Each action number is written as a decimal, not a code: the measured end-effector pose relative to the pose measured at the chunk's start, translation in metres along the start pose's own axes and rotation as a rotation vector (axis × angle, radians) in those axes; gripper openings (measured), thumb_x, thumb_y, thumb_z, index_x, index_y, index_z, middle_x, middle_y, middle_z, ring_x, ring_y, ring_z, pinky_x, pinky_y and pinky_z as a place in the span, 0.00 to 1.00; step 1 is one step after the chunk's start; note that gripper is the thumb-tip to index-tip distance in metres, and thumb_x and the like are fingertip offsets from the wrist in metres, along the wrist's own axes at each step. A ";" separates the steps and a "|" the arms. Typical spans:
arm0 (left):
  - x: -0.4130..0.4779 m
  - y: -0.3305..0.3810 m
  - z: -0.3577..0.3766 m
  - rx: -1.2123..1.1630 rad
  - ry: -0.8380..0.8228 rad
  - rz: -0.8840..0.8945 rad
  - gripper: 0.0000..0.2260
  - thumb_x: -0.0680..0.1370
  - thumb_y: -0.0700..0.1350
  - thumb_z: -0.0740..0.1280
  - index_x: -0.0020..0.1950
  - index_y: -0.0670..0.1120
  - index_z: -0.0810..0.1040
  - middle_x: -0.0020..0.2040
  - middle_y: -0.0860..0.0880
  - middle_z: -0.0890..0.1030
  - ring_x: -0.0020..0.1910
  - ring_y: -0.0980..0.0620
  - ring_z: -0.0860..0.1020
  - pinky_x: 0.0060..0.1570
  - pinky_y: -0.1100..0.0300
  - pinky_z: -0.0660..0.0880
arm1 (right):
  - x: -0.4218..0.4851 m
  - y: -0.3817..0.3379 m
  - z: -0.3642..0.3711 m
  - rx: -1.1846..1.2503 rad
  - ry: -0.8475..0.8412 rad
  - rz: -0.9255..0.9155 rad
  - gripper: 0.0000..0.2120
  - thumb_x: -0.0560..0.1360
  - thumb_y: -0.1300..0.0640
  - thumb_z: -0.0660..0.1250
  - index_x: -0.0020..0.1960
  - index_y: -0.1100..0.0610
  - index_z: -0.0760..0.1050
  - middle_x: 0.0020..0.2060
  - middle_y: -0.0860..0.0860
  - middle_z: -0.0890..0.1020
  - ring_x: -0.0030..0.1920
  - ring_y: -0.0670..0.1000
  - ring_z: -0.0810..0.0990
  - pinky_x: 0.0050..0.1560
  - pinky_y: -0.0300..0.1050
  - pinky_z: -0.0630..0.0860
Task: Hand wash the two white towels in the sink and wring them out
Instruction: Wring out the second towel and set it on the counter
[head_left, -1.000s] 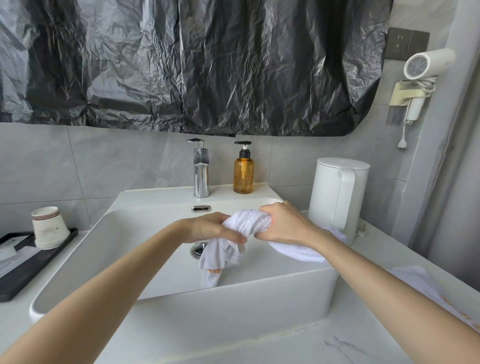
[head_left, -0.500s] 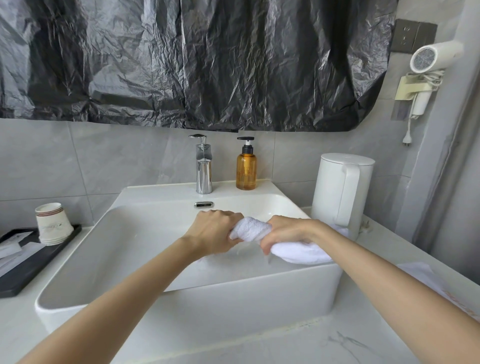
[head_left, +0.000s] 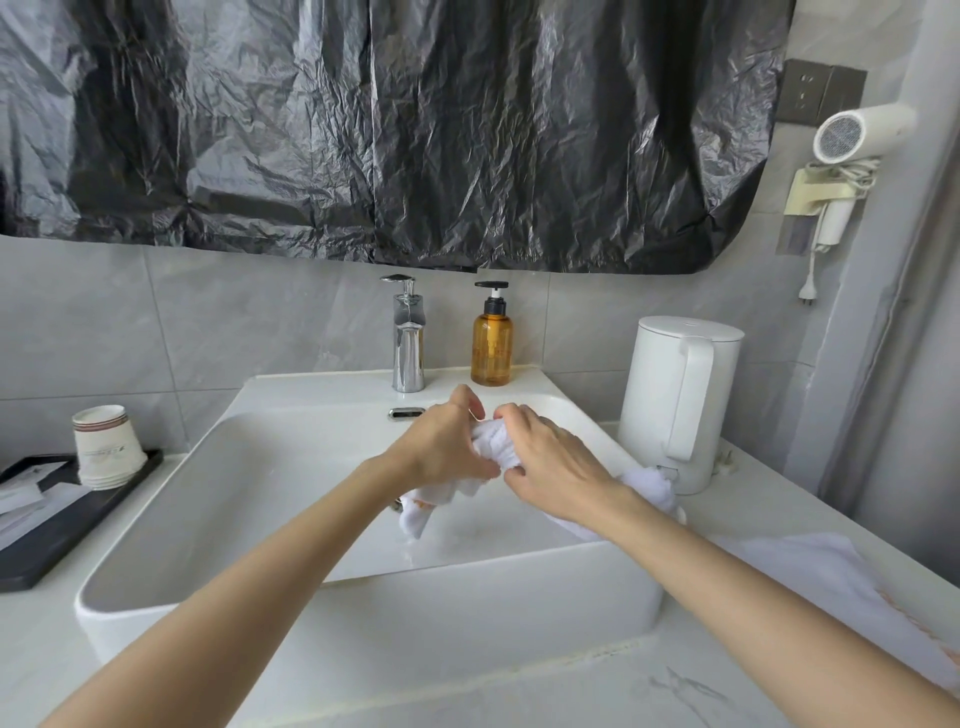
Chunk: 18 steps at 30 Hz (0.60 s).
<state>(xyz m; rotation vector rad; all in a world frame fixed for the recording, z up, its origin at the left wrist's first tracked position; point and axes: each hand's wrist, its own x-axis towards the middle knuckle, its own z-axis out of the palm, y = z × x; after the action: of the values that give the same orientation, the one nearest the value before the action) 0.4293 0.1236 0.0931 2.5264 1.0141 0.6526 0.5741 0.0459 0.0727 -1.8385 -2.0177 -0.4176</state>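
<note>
hands: your left hand (head_left: 447, 452) and right hand (head_left: 550, 462) curl round the twisted white towel (head_left: 493, 441), close together | place: above the sink (head_left: 363, 613), one end hanging into the basin, the other trailing over the right rim | second towel (head_left: 810, 571): flat on the worktop (head_left: 519, 696), right of the sink

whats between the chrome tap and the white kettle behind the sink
An amber pump bottle with a black pump head stands there on the back ledge of the white sink, nearer the chrome tap than the white kettle, in the head view.
</note>
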 end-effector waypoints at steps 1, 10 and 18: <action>-0.001 0.001 -0.002 -0.033 -0.032 -0.020 0.29 0.67 0.50 0.79 0.59 0.48 0.65 0.47 0.48 0.80 0.45 0.49 0.77 0.43 0.59 0.73 | 0.000 0.000 0.001 0.011 0.016 0.018 0.17 0.73 0.60 0.63 0.60 0.57 0.65 0.55 0.54 0.74 0.53 0.59 0.75 0.42 0.48 0.68; -0.020 -0.023 -0.015 -0.789 -0.455 -0.101 0.25 0.71 0.46 0.76 0.65 0.45 0.73 0.51 0.48 0.82 0.48 0.52 0.81 0.42 0.61 0.78 | 0.008 0.011 -0.029 0.046 0.170 -0.051 0.14 0.70 0.60 0.66 0.54 0.55 0.69 0.50 0.51 0.74 0.47 0.57 0.74 0.37 0.45 0.66; -0.005 -0.004 0.007 -0.109 -0.121 -0.167 0.27 0.65 0.49 0.79 0.56 0.47 0.68 0.44 0.50 0.78 0.42 0.49 0.77 0.43 0.56 0.75 | 0.014 0.010 -0.047 -0.324 -0.082 0.023 0.11 0.69 0.69 0.60 0.44 0.55 0.67 0.37 0.50 0.70 0.42 0.58 0.71 0.38 0.45 0.63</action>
<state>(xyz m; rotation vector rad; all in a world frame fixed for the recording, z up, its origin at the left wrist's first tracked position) 0.4268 0.1219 0.0840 2.3265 1.1006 0.4874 0.5864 0.0378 0.1208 -2.0957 -2.0781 -0.7088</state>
